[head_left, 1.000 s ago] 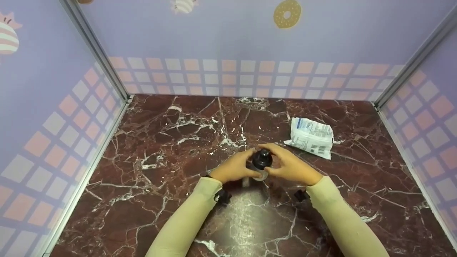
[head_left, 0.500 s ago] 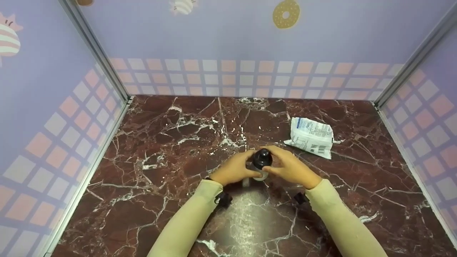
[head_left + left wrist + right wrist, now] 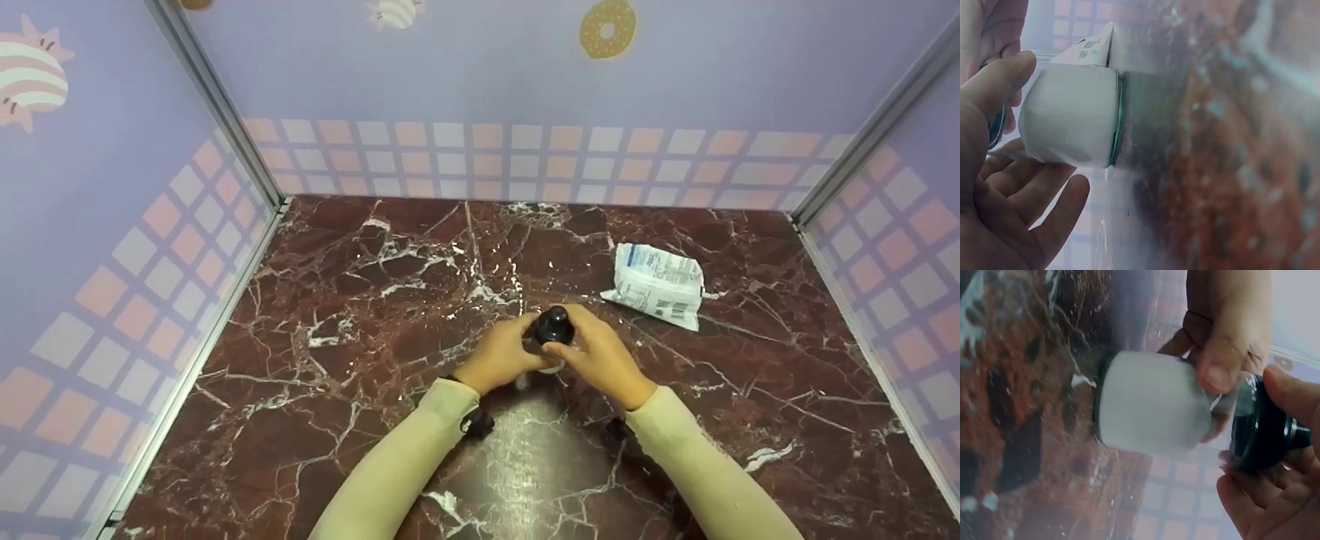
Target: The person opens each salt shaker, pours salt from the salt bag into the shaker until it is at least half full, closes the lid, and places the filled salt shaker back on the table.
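A clear bottle with a white lower part (image 3: 1154, 399) stands upright on the marbled tabletop (image 3: 405, 420), between both hands. Its black cap (image 3: 555, 326) narrows to a rounded knob. My left hand (image 3: 501, 354) holds the bottle's upper body from the left; its thumb lies against the near side in the left wrist view. From the right, my right hand (image 3: 604, 356) grips the black cap (image 3: 1261, 424), thumb on the near side and fingers around the far side. In the left wrist view the cap is mostly hidden behind fingers, while the white lower part (image 3: 1072, 115) shows plainly.
A crumpled white packet (image 3: 656, 285) with blue print and a barcode lies behind and right of the hands. Purple panels with pink and white squares, including the back wall (image 3: 450, 82), enclose the table on three sides.
My right hand has turned around the cap, its wrist swinging inward and toward the body. The left hand keeps its hold on the bottle. The head view has shifted slightly.
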`<move>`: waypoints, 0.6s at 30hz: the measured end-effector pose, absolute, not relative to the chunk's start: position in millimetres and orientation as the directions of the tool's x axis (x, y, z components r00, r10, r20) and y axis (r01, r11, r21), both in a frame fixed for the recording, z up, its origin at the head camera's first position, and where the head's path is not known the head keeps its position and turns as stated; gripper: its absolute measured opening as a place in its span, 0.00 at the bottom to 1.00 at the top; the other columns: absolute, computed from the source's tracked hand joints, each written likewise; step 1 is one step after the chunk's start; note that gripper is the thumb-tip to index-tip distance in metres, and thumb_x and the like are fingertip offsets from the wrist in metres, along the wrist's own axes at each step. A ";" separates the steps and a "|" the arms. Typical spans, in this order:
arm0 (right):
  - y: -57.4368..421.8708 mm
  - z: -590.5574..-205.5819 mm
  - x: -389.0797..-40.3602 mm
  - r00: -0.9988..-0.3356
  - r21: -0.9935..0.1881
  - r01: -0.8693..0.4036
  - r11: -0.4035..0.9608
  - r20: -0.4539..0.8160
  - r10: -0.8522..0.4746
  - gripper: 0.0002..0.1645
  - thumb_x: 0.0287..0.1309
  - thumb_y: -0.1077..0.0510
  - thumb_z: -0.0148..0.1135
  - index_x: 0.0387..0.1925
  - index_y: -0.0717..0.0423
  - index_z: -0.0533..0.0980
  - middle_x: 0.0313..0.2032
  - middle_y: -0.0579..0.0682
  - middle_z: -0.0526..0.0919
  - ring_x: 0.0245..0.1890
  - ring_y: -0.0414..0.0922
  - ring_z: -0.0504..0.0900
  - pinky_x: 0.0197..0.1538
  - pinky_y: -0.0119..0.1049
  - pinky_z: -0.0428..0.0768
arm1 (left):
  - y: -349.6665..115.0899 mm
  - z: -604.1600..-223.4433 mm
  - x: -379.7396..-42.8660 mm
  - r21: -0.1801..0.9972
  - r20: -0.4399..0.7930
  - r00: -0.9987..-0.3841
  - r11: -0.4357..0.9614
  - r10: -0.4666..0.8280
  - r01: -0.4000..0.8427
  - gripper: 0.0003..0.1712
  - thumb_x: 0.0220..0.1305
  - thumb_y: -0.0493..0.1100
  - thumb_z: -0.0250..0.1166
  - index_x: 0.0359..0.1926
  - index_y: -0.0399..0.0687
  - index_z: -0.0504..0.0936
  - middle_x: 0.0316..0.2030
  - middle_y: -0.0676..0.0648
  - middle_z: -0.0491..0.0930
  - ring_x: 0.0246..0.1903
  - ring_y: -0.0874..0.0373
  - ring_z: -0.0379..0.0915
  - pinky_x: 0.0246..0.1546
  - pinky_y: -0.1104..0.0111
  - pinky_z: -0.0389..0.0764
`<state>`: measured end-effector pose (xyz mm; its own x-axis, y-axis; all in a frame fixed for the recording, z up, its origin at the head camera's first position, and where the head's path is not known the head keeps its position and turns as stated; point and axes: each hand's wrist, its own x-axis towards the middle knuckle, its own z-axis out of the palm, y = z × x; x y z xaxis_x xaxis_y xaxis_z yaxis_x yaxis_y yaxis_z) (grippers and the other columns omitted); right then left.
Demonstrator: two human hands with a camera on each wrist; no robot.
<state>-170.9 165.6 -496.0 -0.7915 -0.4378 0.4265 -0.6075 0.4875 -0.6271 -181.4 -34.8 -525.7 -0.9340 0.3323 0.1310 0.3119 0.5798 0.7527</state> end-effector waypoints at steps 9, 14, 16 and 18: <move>159.4 -501.5 -170.9 -0.820 -0.650 -0.572 0.500 0.446 -0.359 0.33 0.52 0.56 0.79 0.58 0.61 0.77 0.53 0.55 0.83 0.55 0.53 0.82 0.63 0.50 0.77 | -33.0 -525.2 -181.1 0.812 0.110 -0.941 0.518 0.319 0.270 0.40 0.49 0.54 0.83 0.63 0.54 0.81 0.53 0.51 0.87 0.48 0.57 0.83 0.59 0.60 0.79; 156.1 -506.0 -177.1 -0.845 -0.698 -0.529 0.483 0.382 -0.374 0.39 0.54 0.51 0.79 0.63 0.60 0.73 0.58 0.56 0.80 0.61 0.52 0.79 0.69 0.49 0.73 | -41.0 -523.7 -186.2 0.820 0.064 -0.937 0.517 0.344 0.246 0.44 0.50 0.55 0.82 0.68 0.55 0.76 0.59 0.49 0.83 0.57 0.53 0.80 0.65 0.55 0.74; 160.1 -505.0 -180.3 -0.861 -0.731 -0.488 0.478 0.311 -0.403 0.49 0.53 0.50 0.79 0.72 0.58 0.66 0.65 0.56 0.75 0.66 0.52 0.74 0.73 0.51 0.68 | -45.0 -520.8 -187.9 0.814 0.023 -0.927 0.531 0.376 0.235 0.50 0.51 0.55 0.81 0.73 0.54 0.69 0.64 0.47 0.79 0.61 0.51 0.77 0.67 0.52 0.72; 170.1 -500.6 -183.7 -0.868 -0.738 -0.460 0.493 0.256 -0.426 0.56 0.53 0.52 0.80 0.78 0.54 0.59 0.70 0.56 0.70 0.70 0.54 0.70 0.75 0.54 0.64 | -53.2 -516.5 -190.0 0.800 -0.030 -0.905 0.553 0.425 0.233 0.59 0.53 0.56 0.80 0.80 0.55 0.58 0.70 0.44 0.73 0.65 0.48 0.73 0.68 0.49 0.70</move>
